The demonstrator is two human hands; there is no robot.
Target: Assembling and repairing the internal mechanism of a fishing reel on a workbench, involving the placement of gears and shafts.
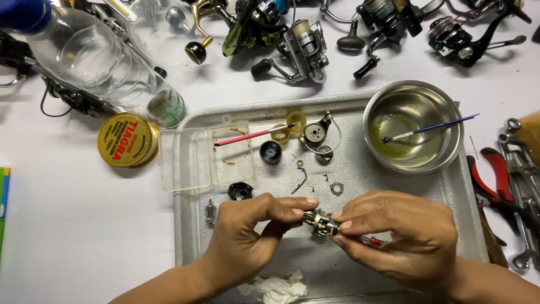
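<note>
Both my hands work over a grey metal tray [185, 225]. My left hand [247, 236] pinches one end of a small silver reel part [319, 222] between thumb and forefinger. My right hand [399, 236] grips the other end of the same part and also holds a thin red-handled tool [371, 241] against it. On the tray beyond lie a red-handled brush [253, 135], a black round cap [270, 151], a rotor with a wire bail [318, 135], a black gear piece [240, 191] and small washers.
A steel bowl [413, 125] with oily liquid and a blue brush [433, 128] sits on the tray's right corner. A clear lid [205, 159], yellow tin [125, 139], plastic bottle [95, 62], several fishing reels [298, 48], red pliers [495, 180], wrenches and a crumpled tissue [275, 287] lie around.
</note>
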